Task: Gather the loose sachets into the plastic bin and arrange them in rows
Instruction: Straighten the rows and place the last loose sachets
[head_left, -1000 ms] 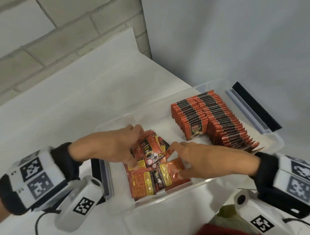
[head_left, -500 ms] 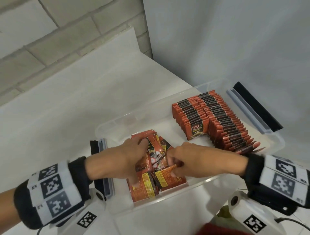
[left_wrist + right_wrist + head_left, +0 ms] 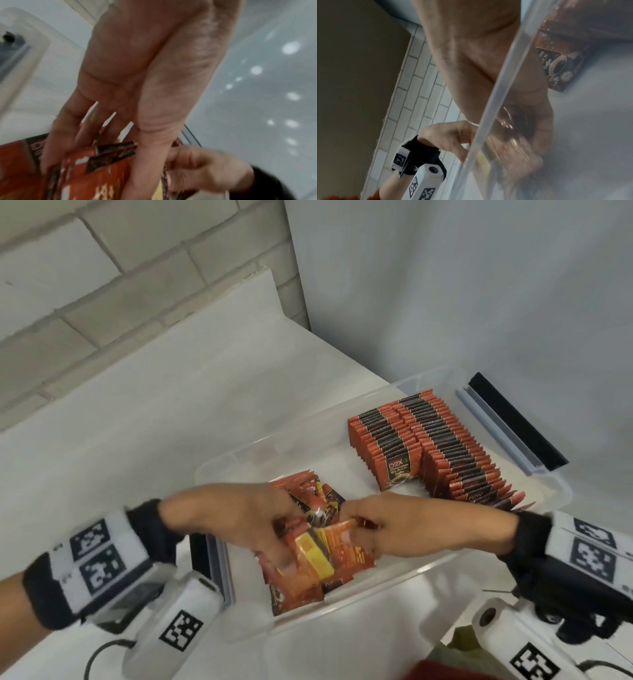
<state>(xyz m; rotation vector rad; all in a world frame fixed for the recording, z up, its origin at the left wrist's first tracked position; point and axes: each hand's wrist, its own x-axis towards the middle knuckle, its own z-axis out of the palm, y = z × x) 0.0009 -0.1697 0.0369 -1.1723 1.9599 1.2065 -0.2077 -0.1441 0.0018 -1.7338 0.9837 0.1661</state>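
A clear plastic bin lies on the white table. At its far right end, red and black sachets stand in two neat rows. A loose heap of sachets fills the near left end. My left hand and right hand meet over this heap and squeeze a bunch of loose sachets between them. In the left wrist view my left fingers curl round the red sachets. Seen through the bin wall in the right wrist view, my right hand grips the blurred sachets.
The bin's black and grey latches show at the far right end and the near left end. A brick wall stands behind the table. Something green and red lies at the bottom right edge.
Both hands have come together over the heap and closed round a bunch of sachets, lifting it slightly. The camera has shifted a little.
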